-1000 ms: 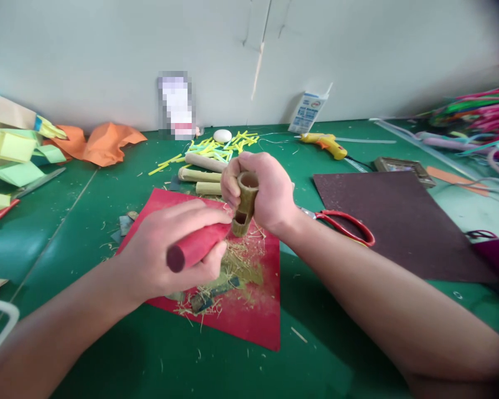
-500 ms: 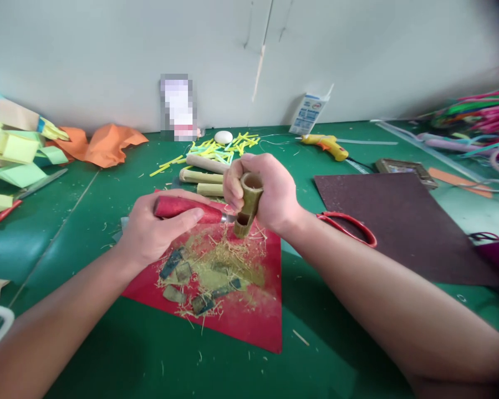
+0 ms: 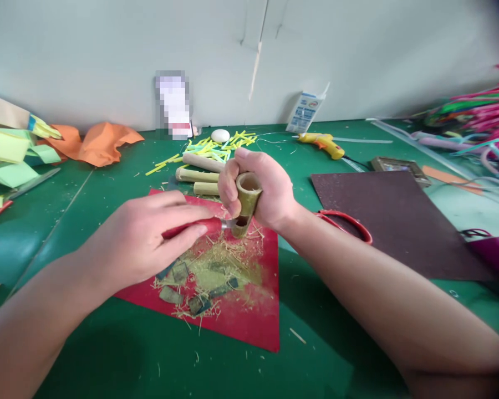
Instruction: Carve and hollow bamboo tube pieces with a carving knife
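My right hand (image 3: 270, 188) is wrapped round a short bamboo tube (image 3: 247, 204), its hollow top end facing me and a notch cut into its lower side. In my left hand (image 3: 149, 233) is a red-handled carving knife (image 3: 203, 225), with the fingers along the handle. The tool's metal end meets the tube at the notch; its tip is hidden there. Beneath both hands lies a red mat (image 3: 249, 327), strewn with fine shavings and several dark sandpaper pieces (image 3: 199, 303).
Behind the hands lie bamboo pieces (image 3: 197, 175), yellow strips (image 3: 166, 163) and a white egg-shaped object (image 3: 220, 136). A yellow glue gun (image 3: 322, 144), red-handled scissors (image 3: 349, 224) and a dark brown board (image 3: 391, 221) are to the right. Orange paper (image 3: 102, 144) lies at the left.
My left hand has rolled over the knife handle, its back now upward, covering more of the handle. The tube stays in my right hand. The view has shifted slightly.
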The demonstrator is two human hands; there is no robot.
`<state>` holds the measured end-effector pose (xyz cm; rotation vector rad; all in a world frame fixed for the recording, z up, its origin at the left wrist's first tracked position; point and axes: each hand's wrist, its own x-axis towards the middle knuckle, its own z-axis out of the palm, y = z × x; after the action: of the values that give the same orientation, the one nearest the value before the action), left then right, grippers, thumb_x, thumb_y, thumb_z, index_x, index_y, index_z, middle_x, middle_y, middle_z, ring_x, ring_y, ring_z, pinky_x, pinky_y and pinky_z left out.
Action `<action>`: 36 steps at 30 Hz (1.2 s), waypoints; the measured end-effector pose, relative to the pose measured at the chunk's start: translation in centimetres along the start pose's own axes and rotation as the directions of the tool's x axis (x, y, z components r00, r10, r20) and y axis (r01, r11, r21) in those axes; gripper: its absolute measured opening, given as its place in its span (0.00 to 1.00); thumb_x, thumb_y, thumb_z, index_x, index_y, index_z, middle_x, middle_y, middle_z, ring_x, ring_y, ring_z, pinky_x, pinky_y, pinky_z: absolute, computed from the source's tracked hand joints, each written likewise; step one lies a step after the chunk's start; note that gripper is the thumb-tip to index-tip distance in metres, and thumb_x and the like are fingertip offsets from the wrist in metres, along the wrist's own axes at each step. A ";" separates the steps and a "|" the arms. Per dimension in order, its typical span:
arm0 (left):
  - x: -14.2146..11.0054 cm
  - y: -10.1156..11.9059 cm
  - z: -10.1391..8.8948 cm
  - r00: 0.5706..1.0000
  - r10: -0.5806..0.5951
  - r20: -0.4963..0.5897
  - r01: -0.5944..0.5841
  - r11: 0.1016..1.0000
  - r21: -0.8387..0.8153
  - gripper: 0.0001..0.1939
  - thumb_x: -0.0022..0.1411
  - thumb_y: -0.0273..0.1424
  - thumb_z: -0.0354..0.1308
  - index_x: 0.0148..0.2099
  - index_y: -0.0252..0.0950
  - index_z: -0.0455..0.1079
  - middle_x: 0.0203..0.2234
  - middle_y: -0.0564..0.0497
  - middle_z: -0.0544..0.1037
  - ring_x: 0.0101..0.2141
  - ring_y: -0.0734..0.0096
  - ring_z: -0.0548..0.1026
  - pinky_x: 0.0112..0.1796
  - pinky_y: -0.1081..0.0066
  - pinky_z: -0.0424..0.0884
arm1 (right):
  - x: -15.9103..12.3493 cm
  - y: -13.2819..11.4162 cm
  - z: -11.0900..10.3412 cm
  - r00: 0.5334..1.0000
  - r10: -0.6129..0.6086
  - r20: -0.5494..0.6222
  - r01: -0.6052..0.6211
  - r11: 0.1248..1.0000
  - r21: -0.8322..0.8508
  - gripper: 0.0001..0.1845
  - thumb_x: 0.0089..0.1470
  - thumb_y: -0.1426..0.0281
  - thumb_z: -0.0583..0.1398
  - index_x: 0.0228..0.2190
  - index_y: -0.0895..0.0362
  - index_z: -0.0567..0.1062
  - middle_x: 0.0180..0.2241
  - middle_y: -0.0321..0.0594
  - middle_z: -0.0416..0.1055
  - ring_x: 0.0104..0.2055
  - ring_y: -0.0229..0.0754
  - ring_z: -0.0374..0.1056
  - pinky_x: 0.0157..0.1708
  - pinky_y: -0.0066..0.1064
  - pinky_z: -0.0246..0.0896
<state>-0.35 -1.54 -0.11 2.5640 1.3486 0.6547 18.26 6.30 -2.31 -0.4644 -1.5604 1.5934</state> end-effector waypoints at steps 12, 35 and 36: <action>-0.9 0.6 0.6 0.967 0.056 0.250 -0.099 0.981 0.164 0.19 0.65 0.32 0.50 0.58 0.49 0.65 0.44 0.51 0.75 0.36 0.70 0.75 0.37 0.71 0.70 | 0.2 0.2 -0.4 0.999 -0.042 0.024 0.042 0.999 -0.017 0.33 0.61 0.50 0.42 0.15 0.56 0.67 0.11 0.35 0.59 0.14 0.35 0.53 0.17 0.29 0.52; -2.2 2.3 4.8 0.995 -0.064 0.077 0.071 0.994 -0.084 0.23 0.63 0.28 0.51 0.60 0.41 0.62 0.49 0.46 0.74 0.45 0.62 0.75 0.48 0.62 0.72 | -0.2 0.1 0.7 0.974 0.046 -0.224 -0.018 0.992 0.125 0.25 0.58 0.60 0.48 0.13 0.54 0.63 0.09 0.35 0.55 0.14 0.36 0.51 0.15 0.30 0.48; -2.2 2.3 5.0 0.995 -0.078 0.068 0.083 0.993 -0.084 0.23 0.63 0.28 0.51 0.60 0.41 0.62 0.49 0.46 0.74 0.45 0.62 0.75 0.48 0.61 0.72 | -0.2 0.1 0.7 0.971 0.044 -0.233 -0.015 0.992 0.124 0.25 0.58 0.60 0.48 0.13 0.54 0.63 0.09 0.35 0.55 0.14 0.36 0.51 0.16 0.30 0.48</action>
<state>2.59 -4.41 -4.43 2.4280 1.3643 0.5972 17.78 5.74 -2.32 -0.5893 -1.2760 1.5832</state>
